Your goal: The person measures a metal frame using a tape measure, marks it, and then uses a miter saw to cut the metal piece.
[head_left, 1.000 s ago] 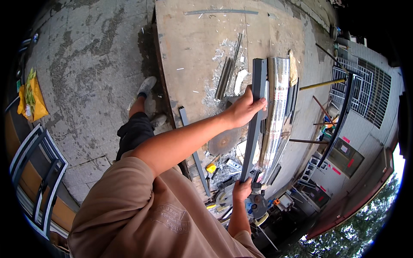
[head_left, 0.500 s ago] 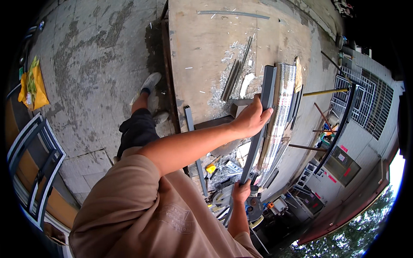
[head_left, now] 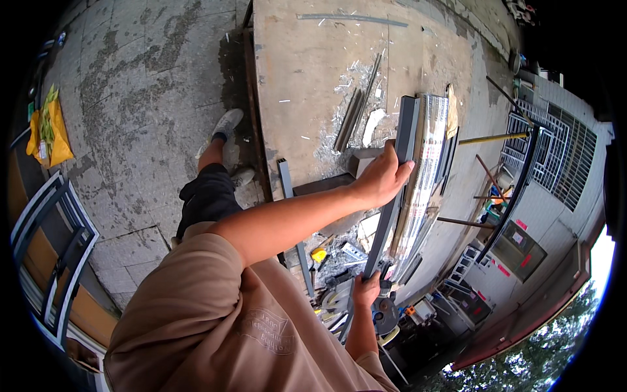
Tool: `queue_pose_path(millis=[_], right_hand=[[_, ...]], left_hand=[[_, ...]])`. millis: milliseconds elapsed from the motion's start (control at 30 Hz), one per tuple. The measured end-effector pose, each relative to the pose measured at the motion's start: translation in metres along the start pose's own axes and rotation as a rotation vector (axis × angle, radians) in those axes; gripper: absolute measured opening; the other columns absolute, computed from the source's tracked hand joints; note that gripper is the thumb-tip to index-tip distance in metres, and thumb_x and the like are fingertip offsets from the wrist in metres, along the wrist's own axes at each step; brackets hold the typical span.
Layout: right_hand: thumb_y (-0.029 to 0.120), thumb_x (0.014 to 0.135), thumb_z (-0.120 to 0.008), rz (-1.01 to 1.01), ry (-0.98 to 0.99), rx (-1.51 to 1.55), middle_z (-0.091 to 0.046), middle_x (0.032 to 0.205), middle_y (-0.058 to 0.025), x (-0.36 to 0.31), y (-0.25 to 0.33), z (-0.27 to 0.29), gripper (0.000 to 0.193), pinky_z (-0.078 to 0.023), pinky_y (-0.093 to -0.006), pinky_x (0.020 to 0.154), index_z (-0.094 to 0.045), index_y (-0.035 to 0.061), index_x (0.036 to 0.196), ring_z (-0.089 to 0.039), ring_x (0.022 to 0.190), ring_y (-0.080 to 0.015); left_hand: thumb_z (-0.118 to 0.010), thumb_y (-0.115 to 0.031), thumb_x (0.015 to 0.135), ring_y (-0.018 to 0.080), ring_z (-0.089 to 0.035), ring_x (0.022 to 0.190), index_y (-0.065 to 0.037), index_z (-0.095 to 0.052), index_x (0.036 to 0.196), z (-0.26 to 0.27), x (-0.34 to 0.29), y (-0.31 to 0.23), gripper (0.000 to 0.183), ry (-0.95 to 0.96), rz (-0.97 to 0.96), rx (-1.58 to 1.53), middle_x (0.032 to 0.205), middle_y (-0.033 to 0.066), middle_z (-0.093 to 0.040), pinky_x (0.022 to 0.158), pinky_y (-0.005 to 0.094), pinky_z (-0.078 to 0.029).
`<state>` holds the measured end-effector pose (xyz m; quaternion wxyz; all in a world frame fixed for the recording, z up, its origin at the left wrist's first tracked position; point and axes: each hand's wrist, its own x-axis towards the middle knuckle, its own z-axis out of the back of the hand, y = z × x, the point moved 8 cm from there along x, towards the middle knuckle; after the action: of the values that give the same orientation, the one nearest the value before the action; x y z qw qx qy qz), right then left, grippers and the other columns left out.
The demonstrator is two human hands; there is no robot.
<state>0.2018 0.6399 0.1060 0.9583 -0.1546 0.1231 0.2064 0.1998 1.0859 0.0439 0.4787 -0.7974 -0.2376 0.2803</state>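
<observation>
I hold a long grey bar [head_left: 392,196] over the bench [head_left: 307,85], beside a stack of wrapped profiles [head_left: 424,170]. My left hand [head_left: 382,178] wraps its upper part, my right hand [head_left: 364,289] clasps its lower end near the saw [head_left: 339,294]. I judge the bar is in hand but not yet set down or cut.
</observation>
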Motion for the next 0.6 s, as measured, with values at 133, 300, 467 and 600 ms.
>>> queue_pose_path(millis=[133, 300, 467, 600], right_hand=[[0.025, 0.090, -0.073, 0.021, -0.024, 0.000, -0.071, 0.093, -0.0287, 0.0001, 0.0001, 0.0010, 0.037, -0.053, -0.0613, 0.078, -0.055, 0.0017, 0.114, -0.069, 0.088, -0.0529], [0.024, 0.091, -0.074, -0.029, 0.044, -0.030, -0.071, 0.100, -0.0270, 0.0015, -0.0048, -0.0039, 0.040, -0.054, -0.0608, 0.080, -0.054, 0.0025, 0.118, -0.070, 0.092, -0.0524], [0.025, 0.091, -0.072, -0.015, 0.013, -0.025, -0.072, 0.094, -0.0275, 0.0013, -0.0005, -0.0009, 0.037, -0.054, -0.0613, 0.078, -0.054, 0.0028, 0.115, -0.070, 0.088, -0.0523], [0.023, 0.090, -0.074, -0.028, 0.037, -0.029, -0.071, 0.094, -0.0270, 0.0001, -0.0001, -0.0032, 0.037, -0.054, -0.0622, 0.078, -0.052, 0.0040, 0.114, -0.069, 0.088, -0.0529]], left_hand=[[-0.054, -0.029, 0.115, 0.0365, -0.073, 0.091, 0.011, -0.039, 0.120, -0.0010, 0.0004, -0.0017, 0.042, 0.012, -0.018, -0.028, 0.100, 0.0290, -0.066, 0.079, 0.0469, -0.058], [-0.052, -0.035, 0.115, 0.0557, -0.069, 0.090, 0.014, -0.038, 0.118, -0.0005, 0.0008, -0.0037, 0.051, 0.017, -0.044, -0.087, 0.100, 0.0443, -0.062, 0.079, 0.0570, -0.056], [-0.053, -0.035, 0.115, 0.0561, -0.069, 0.093, 0.015, -0.038, 0.119, 0.0003, 0.0012, -0.0027, 0.053, 0.015, -0.059, -0.098, 0.101, 0.0449, -0.062, 0.079, 0.0569, -0.055], [-0.053, -0.035, 0.114, 0.0558, -0.069, 0.094, 0.016, -0.038, 0.119, -0.0003, -0.0005, -0.0001, 0.053, 0.051, 0.024, -0.097, 0.102, 0.0452, -0.062, 0.080, 0.0567, -0.055]])
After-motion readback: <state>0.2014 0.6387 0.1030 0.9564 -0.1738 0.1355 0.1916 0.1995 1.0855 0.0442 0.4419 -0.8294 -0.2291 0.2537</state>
